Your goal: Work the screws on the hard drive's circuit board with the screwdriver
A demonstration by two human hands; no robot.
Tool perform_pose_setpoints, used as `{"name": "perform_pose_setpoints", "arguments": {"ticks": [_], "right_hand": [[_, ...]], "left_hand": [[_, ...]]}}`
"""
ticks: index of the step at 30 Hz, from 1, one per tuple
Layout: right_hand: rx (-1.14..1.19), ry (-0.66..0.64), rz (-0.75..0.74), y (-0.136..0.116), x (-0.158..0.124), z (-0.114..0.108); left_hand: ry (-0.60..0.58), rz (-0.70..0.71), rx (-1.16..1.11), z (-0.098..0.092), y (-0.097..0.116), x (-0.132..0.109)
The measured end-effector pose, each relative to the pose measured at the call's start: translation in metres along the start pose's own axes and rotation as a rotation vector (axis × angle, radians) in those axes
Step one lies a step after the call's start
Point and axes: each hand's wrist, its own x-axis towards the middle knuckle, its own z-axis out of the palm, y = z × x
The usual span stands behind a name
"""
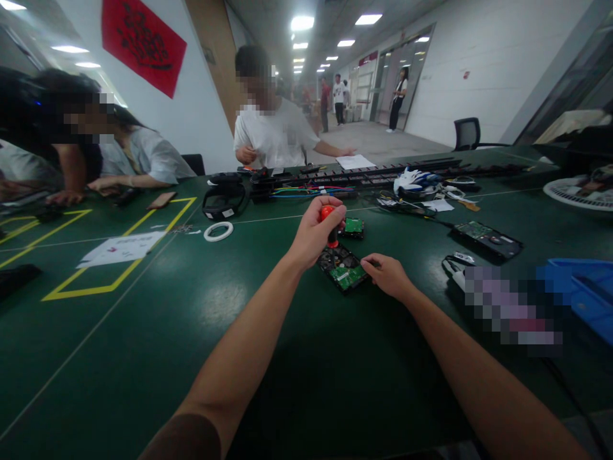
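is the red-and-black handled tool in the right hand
No, the left hand grips the red-and-black handled tool, while the right hand is at the edge of the black-and-green hard drive.

Office-like electronics workshop | green worktable [143, 358] | hard drives [348, 277] | coloured wires [316, 190] | ceiling lights [302, 23] | office chair [467, 134]

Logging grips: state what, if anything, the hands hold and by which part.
Left hand: screwdriver, by its red top. Right hand: at the hard drive; grip unclear.

The hard drive [345, 277] lies on the counter [143, 358], before a circuit board [354, 226]. A ring [218, 239] lies left of both, a bin [591, 295] right.
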Motion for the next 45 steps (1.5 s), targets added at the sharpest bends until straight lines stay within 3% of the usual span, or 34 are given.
{"name": "perform_pose_setpoints", "arguments": {"ticks": [10,17,26,35,45], "right_hand": [[0.001,0.000,0.008,0.002,0.000,0.000],[0.005,-0.005,0.000,0.003,0.000,0.000],[0.004,-0.005,-0.006,0.003,0.001,0.000],[-0.007,-0.011,-0.006,0.003,0.002,0.000],[-0.027,-0.003,-0.004,-0.001,0.000,-0.001]], "left_hand": [[-0.022,0.069,0.020,-0.002,-0.010,0.001],[0.036,0.088,0.070,-0.004,-0.013,0.003],[-0.068,0.130,0.072,-0.007,-0.014,0.005],[-0.152,0.000,-0.210,-0.003,-0.006,0.002],[-0.093,-0.017,-0.090,-0.001,-0.001,-0.001]]}}
